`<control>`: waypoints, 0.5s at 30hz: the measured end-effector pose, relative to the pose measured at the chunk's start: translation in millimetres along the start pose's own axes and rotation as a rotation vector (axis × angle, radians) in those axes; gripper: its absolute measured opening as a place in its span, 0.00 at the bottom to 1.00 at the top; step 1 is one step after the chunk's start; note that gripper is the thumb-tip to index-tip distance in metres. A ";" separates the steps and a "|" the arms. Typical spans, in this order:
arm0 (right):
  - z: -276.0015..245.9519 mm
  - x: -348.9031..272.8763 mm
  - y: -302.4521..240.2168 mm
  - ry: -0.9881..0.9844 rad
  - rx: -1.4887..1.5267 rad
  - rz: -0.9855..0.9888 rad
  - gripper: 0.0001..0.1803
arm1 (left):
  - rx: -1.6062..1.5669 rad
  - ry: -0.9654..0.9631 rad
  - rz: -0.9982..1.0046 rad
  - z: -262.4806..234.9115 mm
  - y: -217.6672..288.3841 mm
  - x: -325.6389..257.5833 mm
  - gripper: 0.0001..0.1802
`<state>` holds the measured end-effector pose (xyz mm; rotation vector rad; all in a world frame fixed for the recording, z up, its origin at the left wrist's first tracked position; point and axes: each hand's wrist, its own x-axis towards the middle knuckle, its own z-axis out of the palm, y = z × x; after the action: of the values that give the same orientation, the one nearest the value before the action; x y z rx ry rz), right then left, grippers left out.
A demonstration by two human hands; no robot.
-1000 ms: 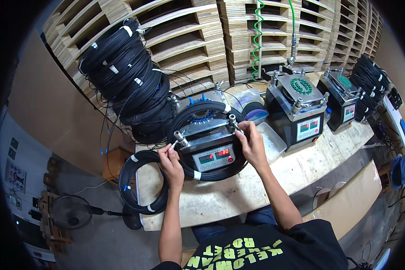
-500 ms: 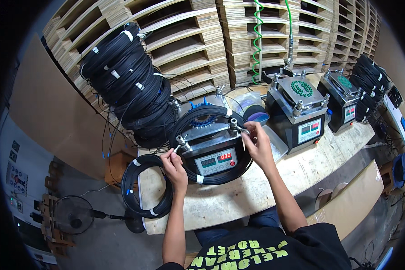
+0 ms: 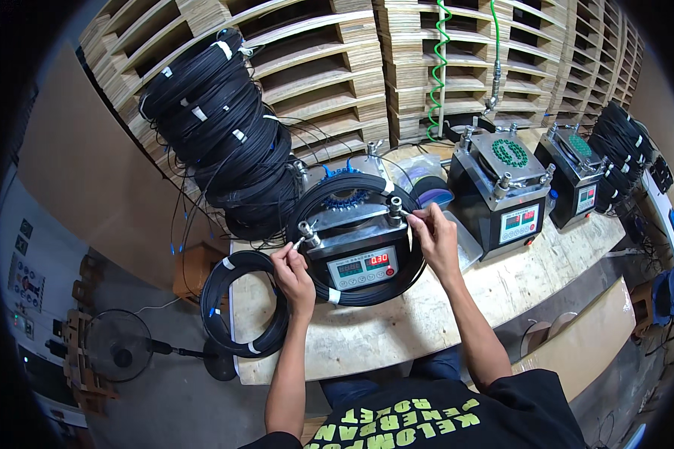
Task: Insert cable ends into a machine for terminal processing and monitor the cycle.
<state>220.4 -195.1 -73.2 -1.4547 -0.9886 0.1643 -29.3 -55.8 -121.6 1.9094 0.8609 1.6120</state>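
In front of me stands a metal benchtop machine, apparently a polishing machine, with a lit display panel on its front. A coil of black cable hangs around it, and blue connectors ring the plate on top. My left hand is closed, its fingertips pinching the small lever of the front left clamp post. At the front right clamp post, my right hand pinches the matching lever between thumb and fingers. The fingers partly cover both levers.
Another black cable coil overhangs the left edge of the wooden table. Behind it rises a tall stack of cable coils. Two similar machines, a nearer one and a farther one, stand to the right. Wooden pallets line the back.
The whole view has shifted slightly. Both hands stay at the same clamp levers; the right hand's fingers have drawn closer together around its lever.
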 end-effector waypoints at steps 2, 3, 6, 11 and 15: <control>-0.5 0.7 -2.5 0.009 -0.018 0.006 0.11 | 0.008 0.001 0.001 -0.2 2.2 -0.2 0.11; 0.2 0.4 -1.8 0.004 -0.020 0.007 0.11 | 0.008 0.004 -0.003 0.1 0.8 -0.9 0.11; 5.9 -3.8 0.8 0.030 -0.013 -0.010 0.11 | 0.034 0.021 -0.003 -0.3 -3.1 -2.4 0.11; 32.9 -43.2 14.6 0.214 -0.012 -0.098 0.14 | -0.004 0.049 -0.015 1.3 1.6 0.2 0.10; 35.5 -77.2 8.6 -0.228 -0.630 -0.357 0.19 | 0.000 0.033 -0.021 -0.9 2.6 1.9 0.11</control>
<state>154.0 -216.6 -122.5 -1.8133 -1.5617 -0.2737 -29.7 -56.2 -118.3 1.8724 0.8921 1.6348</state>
